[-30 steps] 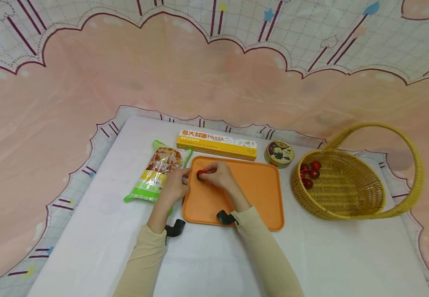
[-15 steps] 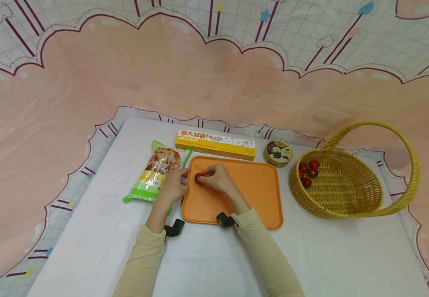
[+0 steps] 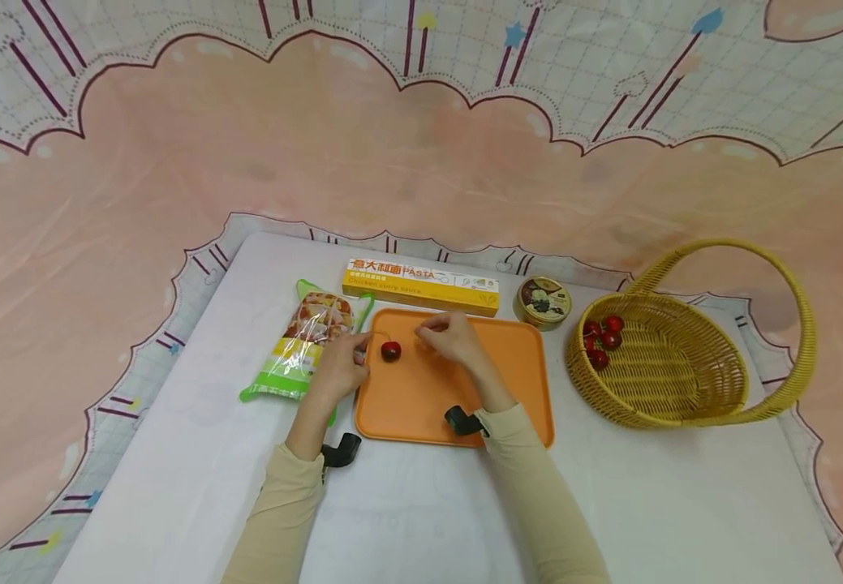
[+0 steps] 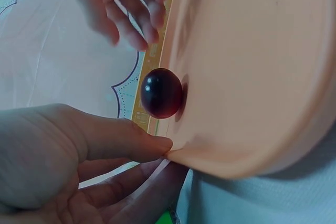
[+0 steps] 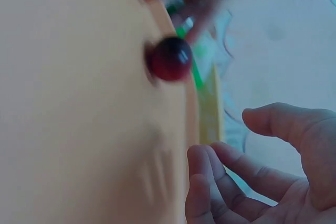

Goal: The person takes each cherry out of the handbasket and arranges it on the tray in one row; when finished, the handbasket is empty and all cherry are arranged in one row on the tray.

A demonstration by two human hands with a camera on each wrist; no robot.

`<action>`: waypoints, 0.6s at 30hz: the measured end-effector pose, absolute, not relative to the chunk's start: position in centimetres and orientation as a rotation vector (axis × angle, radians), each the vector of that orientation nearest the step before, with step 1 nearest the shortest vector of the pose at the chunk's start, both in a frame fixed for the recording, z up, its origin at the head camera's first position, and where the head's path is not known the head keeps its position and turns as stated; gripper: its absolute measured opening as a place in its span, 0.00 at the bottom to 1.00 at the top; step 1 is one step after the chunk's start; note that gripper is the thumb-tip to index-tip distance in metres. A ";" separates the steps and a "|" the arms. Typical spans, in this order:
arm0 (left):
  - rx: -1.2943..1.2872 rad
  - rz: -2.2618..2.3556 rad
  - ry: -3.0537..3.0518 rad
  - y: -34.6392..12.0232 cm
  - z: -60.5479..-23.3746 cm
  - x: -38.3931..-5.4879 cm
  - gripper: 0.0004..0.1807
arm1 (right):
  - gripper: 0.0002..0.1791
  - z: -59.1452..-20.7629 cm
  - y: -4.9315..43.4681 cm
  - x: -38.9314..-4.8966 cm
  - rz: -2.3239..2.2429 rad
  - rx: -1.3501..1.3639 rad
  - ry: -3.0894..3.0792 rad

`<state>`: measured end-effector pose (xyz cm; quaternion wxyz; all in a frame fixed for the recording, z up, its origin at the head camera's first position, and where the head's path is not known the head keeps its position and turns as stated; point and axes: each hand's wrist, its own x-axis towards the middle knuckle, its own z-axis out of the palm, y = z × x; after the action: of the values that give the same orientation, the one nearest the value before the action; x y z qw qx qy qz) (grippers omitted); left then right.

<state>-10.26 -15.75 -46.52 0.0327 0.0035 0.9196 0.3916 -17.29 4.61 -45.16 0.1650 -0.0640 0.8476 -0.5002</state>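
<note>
A dark red cherry [image 3: 391, 351] with a thin stem lies on the orange tray [image 3: 406, 405], near its left side. My left hand [image 3: 337, 367] pinches the tray's left rim; in the left wrist view the thumb [image 4: 142, 142] is on top and the fingers are below the edge. Over the tray, to the right of the cherry, my right hand [image 3: 453, 337] hovers with nothing in it. The right wrist view shows its thumb [image 5: 273, 121] apart from the loosely bent fingers.
A bag of food [image 3: 304, 341] lies left of the tray, partly behind the left hand. Behind the tray are a pasta box [image 3: 421, 288] and a round tin [image 3: 542, 302]. At the right, a yellow wicker basket [image 3: 669, 405] with a tall handle holds several cherries [image 3: 611, 339].
My right hand has let go of the cherry and drawn back to the right. The cherry now lies on the tray by itself. My left hand has stayed at the rim.
</note>
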 end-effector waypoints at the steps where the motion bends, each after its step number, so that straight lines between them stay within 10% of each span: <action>1: 0.010 1.204 2.830 -15.8 -46.6 -10.3 0.31 | 0.14 -45.0 5.2 -17.5 -1.438 -0.174 2.418; 18: -0.017 1.214 2.818 -15.8 -46.7 -10.2 0.31 | 0.28 -39.1 23.7 -20.8 -1.540 0.156 2.586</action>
<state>-10.24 -15.79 -46.71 0.0365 -0.0056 0.9178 0.3953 -20.80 23.71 -39.07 0.0638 0.0517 0.8563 -0.5100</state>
